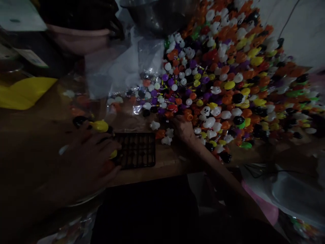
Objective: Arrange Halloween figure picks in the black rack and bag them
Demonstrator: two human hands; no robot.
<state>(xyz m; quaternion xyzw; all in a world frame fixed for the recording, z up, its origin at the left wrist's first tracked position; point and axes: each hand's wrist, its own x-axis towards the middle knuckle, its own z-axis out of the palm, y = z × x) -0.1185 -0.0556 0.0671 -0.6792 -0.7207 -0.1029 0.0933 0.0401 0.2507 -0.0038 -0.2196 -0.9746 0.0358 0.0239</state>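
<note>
While toys (209, 122) are heaped beyond and beside the right hand (183, 128), apparently for ready reach, its fingers are half curled; any hold cannot be told. Between both hands, a tray (142, 165) is overlapped by the left hand (88, 159), loosely spread, its hold likewise unclear.

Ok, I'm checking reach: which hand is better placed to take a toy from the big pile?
Probably the right hand: it is at the pile, while the left hand is farther off, by the black grid.
</note>
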